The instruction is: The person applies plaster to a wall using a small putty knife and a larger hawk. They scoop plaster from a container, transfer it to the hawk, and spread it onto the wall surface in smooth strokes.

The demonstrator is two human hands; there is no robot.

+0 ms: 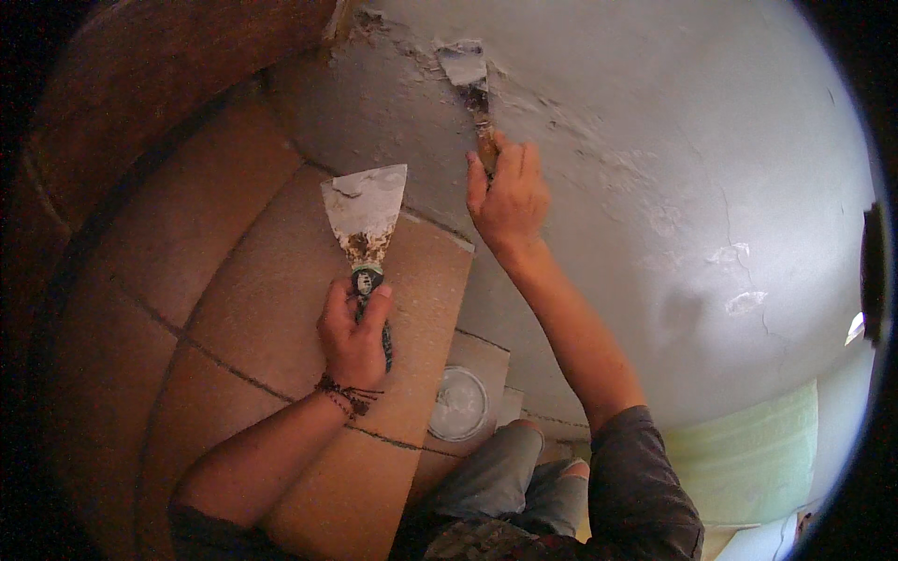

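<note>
In my left hand is a wide putty knife with a dark handle, its blade pointing up and smeared with white filler and brown stains. My right hand grips a narrower putty knife by its wooden handle. That blade lies at the wall, over a rough, flaking strip that runs down to the right. White paste covers part of the narrow blade. Whether its edge presses on the plaster is hard to tell.
Brown tiles spread out at the left and below. A round whitish lid or container sits near my knees. Lower right on the wall is a pale green area. Cracks and white patches mark the wall at right.
</note>
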